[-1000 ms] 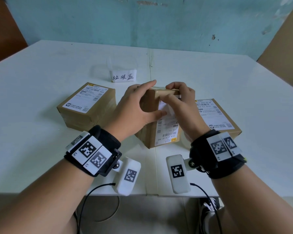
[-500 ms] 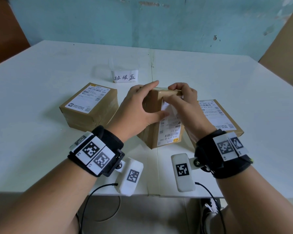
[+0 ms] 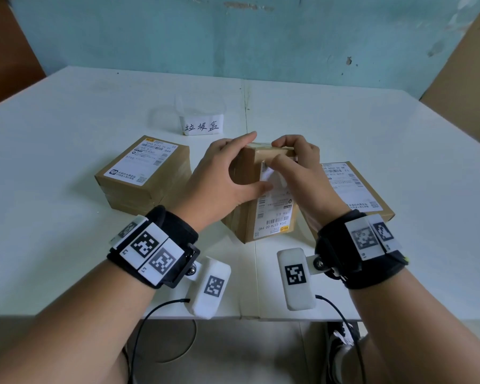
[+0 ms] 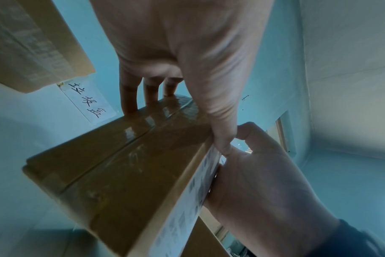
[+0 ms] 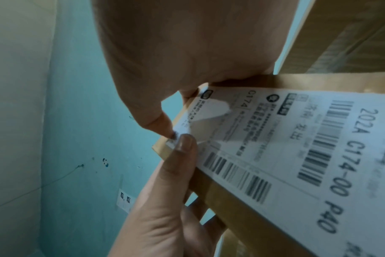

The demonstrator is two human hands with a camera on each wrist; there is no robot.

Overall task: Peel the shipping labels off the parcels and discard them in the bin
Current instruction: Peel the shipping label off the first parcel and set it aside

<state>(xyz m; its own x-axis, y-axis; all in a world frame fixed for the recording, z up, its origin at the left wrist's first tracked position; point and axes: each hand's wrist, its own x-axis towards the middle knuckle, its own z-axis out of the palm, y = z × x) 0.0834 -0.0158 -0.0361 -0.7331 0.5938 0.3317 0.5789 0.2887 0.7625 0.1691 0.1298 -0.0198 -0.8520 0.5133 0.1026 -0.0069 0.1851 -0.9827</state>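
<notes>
A worn turquoise wall stands behind a white table (image 3: 67, 139), which carries three brown parcels and, at its far middle, a small clear bin (image 3: 201, 117) with a handwritten paper tag. The left parcel (image 3: 144, 176) and the right parcel (image 3: 355, 195) lie flat, well apart, labels still whole. Between them the middle parcel (image 3: 261, 214) stands tilted up on its near edge, label side toward the person.

The left hand (image 3: 219, 178) clasps this parcel, fingers over the far top edge and thumb pressed on the label face. The right hand (image 3: 297, 173) pinches the top corner of the shipping label (image 3: 275, 214) between thumb and forefinger.

Compared with a second ago, the parcel and both grips are much as they were, but a little more white corner shows folded free under the right fingertips (image 5: 182, 144); the wrist view shows that flap curled off the cardboard while the rest stays stuck. So the first peel seems barely started: the corner is won, and a steady pull toward the near edge looks due. A thin flap like this may well tear. Nothing visible lies in the bin yet.
</notes>
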